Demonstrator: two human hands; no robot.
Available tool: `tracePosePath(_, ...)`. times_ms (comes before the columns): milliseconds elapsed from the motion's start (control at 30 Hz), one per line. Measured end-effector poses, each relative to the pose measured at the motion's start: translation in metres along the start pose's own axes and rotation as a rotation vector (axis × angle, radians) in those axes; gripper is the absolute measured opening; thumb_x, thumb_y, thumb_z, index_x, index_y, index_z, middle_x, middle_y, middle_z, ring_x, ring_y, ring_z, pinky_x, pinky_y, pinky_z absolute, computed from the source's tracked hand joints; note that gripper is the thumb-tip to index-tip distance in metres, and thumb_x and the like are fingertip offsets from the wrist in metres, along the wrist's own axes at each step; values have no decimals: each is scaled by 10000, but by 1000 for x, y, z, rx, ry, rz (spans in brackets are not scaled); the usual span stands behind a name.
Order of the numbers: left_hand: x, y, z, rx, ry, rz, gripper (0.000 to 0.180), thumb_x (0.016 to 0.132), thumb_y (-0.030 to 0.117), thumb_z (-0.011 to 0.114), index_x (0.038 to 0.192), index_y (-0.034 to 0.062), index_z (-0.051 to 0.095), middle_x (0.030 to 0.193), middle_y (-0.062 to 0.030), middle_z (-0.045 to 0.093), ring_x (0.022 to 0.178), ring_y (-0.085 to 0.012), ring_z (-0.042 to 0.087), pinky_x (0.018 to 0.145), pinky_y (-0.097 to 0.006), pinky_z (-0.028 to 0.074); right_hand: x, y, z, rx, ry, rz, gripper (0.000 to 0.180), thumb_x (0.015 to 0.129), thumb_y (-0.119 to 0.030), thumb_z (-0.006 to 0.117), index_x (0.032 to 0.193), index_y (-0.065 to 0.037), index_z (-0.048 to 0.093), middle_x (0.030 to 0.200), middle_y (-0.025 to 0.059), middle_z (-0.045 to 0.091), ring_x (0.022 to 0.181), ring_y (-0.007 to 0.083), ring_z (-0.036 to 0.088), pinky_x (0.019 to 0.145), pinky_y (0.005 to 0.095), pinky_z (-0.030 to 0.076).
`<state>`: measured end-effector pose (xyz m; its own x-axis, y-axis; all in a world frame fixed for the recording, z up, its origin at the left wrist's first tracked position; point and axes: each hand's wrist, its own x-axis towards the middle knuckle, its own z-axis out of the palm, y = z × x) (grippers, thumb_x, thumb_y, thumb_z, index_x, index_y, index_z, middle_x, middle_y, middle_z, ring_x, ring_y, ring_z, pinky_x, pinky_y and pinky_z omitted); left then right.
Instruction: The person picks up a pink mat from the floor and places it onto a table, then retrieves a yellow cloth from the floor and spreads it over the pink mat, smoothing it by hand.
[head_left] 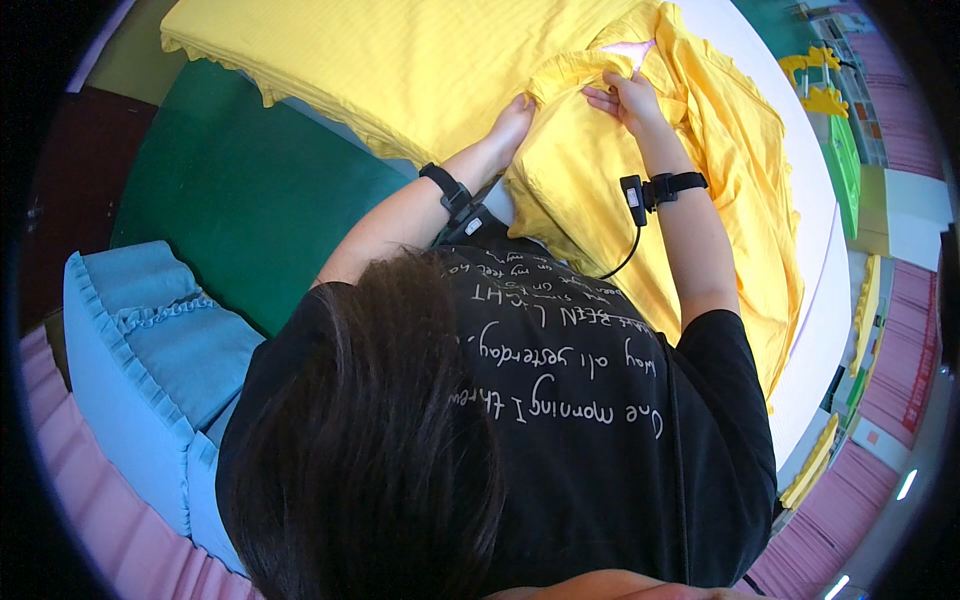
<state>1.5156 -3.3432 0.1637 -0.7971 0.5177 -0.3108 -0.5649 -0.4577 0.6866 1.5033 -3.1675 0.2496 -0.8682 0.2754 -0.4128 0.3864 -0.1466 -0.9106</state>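
Observation:
A yellow cloth cover with a ruffled edge [380, 70] spreads over a pale, raised surface [825, 300] in front of me. To the right the cloth is bunched into loose folds that hang close to my body. My left hand [512, 125] is closed on a raised fold, its fingers partly hidden by the fabric. A little farther right, my right hand [630, 100] pinches the same fold between thumb and forefinger, the other fingers loosely extended below. Just beyond it, a small lilac patch [632, 50] shows among the folds. Each wrist wears a black strap with a small device.
A light-blue ruffled cover [160, 330] drapes over furniture at my left. Green flooring [260, 190] lies between it and the yellow cloth. Pink curtains [105, 490] stand at lower left. Yellow and green play furniture [835, 130] is at the far right. A black cable hangs from my right wrist device.

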Motion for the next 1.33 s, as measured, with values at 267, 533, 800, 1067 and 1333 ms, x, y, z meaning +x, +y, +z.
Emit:
tracePosePath(267,43,-5,-36,718,-232,364,320,922,212,426,1133,-17,499,1100,-101,567,952,-162,547,822,-261,439,9,1,-4,-62,-9,-29,275,860,-74,508,1101,9,405,976,139,568,790,263,646,568,282,541)
tracePosePath(533,25,27,4,589,-399,337,253,900,99,416,1097,-10,532,1001,-100,612,905,-151,563,794,-269,435,21,3,-20,-145,53,-28,145,835,-119,566,963,-61,527,774,39,583,546,102,548,423,204,370)
tracePosePath(800,41,37,-3,1042,-425,437,252,900,102,446,1114,-7,522,1039,-62,598,899,-138,560,774,-269,447,4,-5,-6,-244,180,-196,239,780,-81,565,1005,-34,500,709,25,546,518,84,484,425,202,347)
tracePosePath(1067,41,10,12,219,-140,211,275,913,129,443,1140,-12,505,1035,-72,591,888,-168,578,801,-268,461,-1,-30,-1,-643,-237,-118,511,745,-122,614,1212,-46,423,694,17,533,583,86,508,467,218,389)
tracePosePath(1333,71,7,-29,900,79,347,288,848,229,534,1059,44,598,1008,-150,623,945,-240,587,870,-342,427,4,-5,4,-518,-336,-144,719,801,-126,608,1368,-120,167,707,37,575,562,113,550,460,187,407)
